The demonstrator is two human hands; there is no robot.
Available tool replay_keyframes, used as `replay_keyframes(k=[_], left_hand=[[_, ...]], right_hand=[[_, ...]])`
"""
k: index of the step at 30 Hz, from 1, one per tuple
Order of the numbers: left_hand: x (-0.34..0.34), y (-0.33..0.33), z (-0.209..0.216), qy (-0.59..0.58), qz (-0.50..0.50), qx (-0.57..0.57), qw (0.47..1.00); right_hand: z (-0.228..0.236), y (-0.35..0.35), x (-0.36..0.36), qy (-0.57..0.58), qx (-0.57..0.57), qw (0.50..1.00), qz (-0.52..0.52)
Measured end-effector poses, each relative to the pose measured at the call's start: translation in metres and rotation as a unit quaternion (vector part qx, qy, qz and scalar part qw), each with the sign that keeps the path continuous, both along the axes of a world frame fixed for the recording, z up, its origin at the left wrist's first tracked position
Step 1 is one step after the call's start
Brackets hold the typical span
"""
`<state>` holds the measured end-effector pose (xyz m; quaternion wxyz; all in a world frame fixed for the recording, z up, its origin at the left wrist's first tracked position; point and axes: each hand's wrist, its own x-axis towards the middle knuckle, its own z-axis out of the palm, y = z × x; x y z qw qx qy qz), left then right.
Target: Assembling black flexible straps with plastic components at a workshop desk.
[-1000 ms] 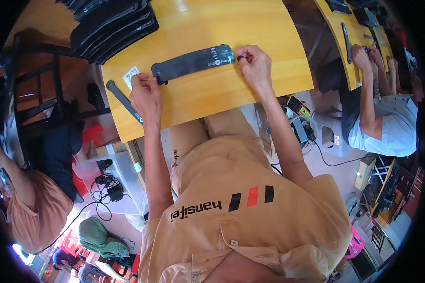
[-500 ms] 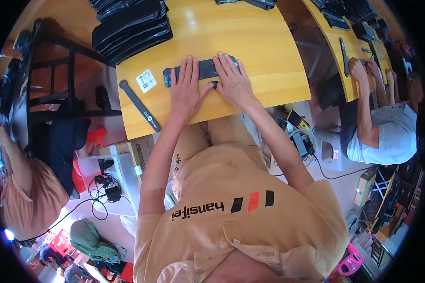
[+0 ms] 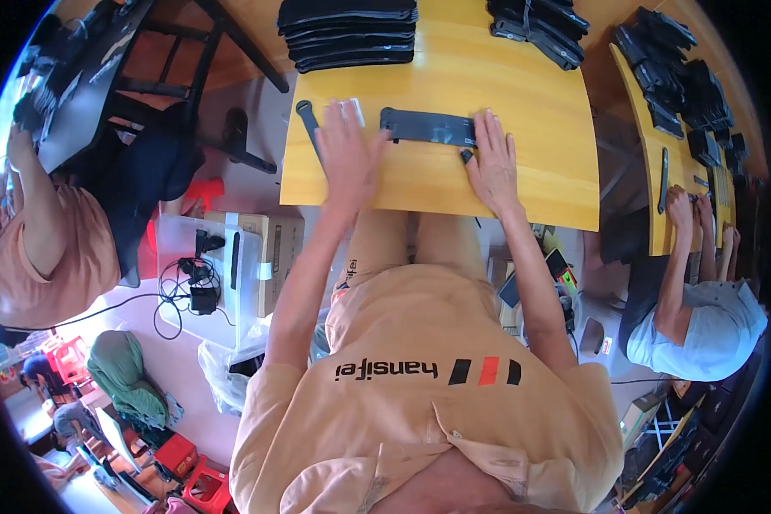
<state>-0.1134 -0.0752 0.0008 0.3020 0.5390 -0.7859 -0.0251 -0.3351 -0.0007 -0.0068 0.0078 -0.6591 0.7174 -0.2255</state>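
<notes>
A flat, dark rectangular band [image 3: 428, 127] lies crosswise on the yellow table, with a shiny clear patch near its right half. My right hand [image 3: 493, 164] rests at the band's right end, fingers stretched out; something black is on the thumb. My left hand [image 3: 348, 163], blurred by motion, is open with fingers spread, left of the band. Partly hidden behind its fingers is a white label [image 3: 357, 111]. A narrow black strap [image 3: 307, 127] with a rounded loop end lies beside that hand, its lower part covered.
Stacked black folded pieces [image 3: 351, 38] stand at the table's far left, and a bundle of black pieces [image 3: 540, 30] at the far right. A co-worker's hands [image 3: 684, 206] are at another yellow table [image 3: 651, 184] on the right. A clear bin [image 3: 201, 291] with cables stands lower left.
My left hand has lifted off the band and moved left toward the label and strap. My right hand now lies at the band's right end. The whole view has shifted.
</notes>
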Motion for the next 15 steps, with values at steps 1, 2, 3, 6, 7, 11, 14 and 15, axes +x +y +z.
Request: replay_keyframes(k=[1, 2, 3, 6, 7, 11, 14, 15], left_hand=[[0.021, 0.002, 0.008, 0.045, -0.007, -0.048, 0.998], [0.038, 0.010, 0.023, 0.147, 0.025, 0.007, 0.989], [0.056, 0.019, 0.034, 0.248, 0.058, 0.060, 0.965], [0.099, 0.051, 0.017, 0.378, 0.117, 0.151, 0.906], [0.107, 0.061, 0.002, 0.452, 0.119, 0.231, 0.853], [0.091, 0.083, -0.008, 0.516, 0.131, 0.433, 0.727], [0.077, 0.089, -0.016, 0.558, 0.100, 0.451, 0.689], [0.075, 0.087, -0.022, 0.563, 0.097, 0.440, 0.692]], right_hand=[[0.002, 0.003, 0.000, -0.028, -0.047, 0.998, -0.004], [0.003, 0.005, 0.002, -0.028, -0.047, 0.999, -0.003], [0.004, 0.008, 0.006, -0.065, -0.073, 0.995, 0.025], [0.011, 0.018, 0.037, -0.127, -0.103, 0.980, 0.116], [0.015, 0.020, 0.055, -0.153, -0.107, 0.967, 0.175], [0.025, 0.009, 0.118, -0.181, -0.063, 0.939, 0.287], [0.012, -0.004, 0.134, -0.151, -0.051, 0.925, 0.345], [0.006, -0.007, 0.136, -0.125, -0.048, 0.918, 0.373]])
